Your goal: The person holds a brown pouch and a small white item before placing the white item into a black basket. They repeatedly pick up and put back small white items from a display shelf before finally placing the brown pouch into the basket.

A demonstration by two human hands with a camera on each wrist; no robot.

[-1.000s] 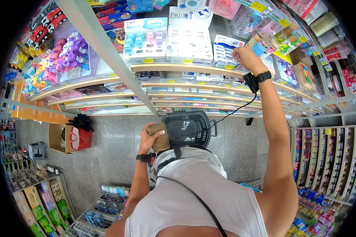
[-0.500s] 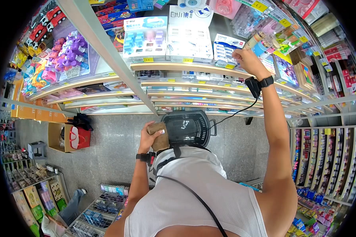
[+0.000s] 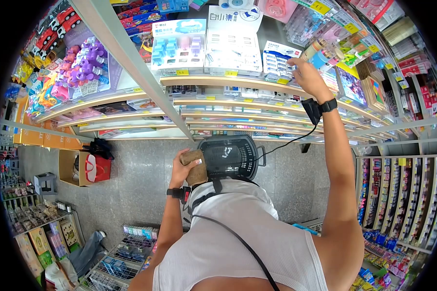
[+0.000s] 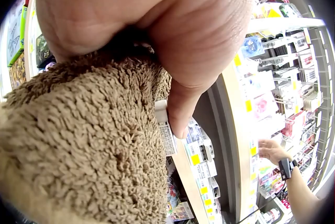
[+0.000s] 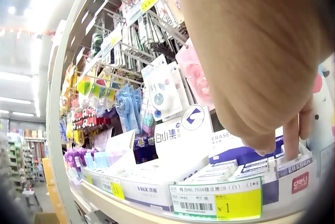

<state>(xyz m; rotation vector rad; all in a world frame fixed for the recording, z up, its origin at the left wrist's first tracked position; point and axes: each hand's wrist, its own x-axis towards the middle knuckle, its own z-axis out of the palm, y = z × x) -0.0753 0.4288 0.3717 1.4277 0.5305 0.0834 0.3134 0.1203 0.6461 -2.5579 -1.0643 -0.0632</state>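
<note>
My left hand (image 3: pixel 181 169) grips a brown shaggy bundle (image 3: pixel 197 167) at waist height, beside a dark basket (image 3: pixel 230 140). In the left wrist view the thumb holds a small white eraser with a barcode (image 4: pixel 167 138) against the brown pile (image 4: pixel 104 135). My right hand (image 3: pixel 310 77) is over the right side of a blue-and-white display box of erasers (image 3: pixel 276 64) on the upper shelf. In the right wrist view its fingers (image 5: pixel 291 143) reach down among the wrapped erasers (image 5: pixel 251 168), thumb and fingers apart.
Left of the erasers stand a white display box (image 3: pixel 233 53) and one with blue and purple pieces (image 3: pixel 178 51). A metal upright (image 3: pixel 131 63) divides the shelves. Hanging packs (image 3: pixel 325 29) crowd the right. Behind at left, another person's leg (image 3: pixel 85 252) shows near a wire rack (image 3: pixel 116 262).
My right hand has shifted slightly right and down over the eraser box, its fingers spreading a little. Another person has come into view at lower left. The left hand stays put.
</note>
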